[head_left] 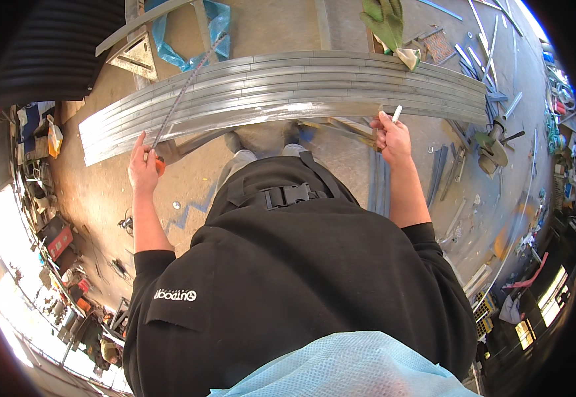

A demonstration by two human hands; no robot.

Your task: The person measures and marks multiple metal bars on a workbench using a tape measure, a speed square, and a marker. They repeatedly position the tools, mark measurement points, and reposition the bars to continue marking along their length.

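Note:
Before me lies a long panel of grey metal strips [281, 83], laid side by side across supports. My left hand [143, 173], at the panel's near left edge, is closed on an orange tape measure [161, 166]. Its drawn-out tape [183, 92] slants across the strips toward the far edge and beyond. My right hand [392, 141] is at the near edge farther right, pinching a thin white stick [398, 114] that looks like a marker or chalk. A green work glove [384, 23] hangs over the far edge.
Blue plastic sheeting [160, 43] and a triangular metal piece [136, 58] lie beyond the panel. To the right stands a disc tool with a handle [490, 149], apparently a grinder, near scattered metal offcuts [441, 165]. Cluttered shelving and tools line the left side.

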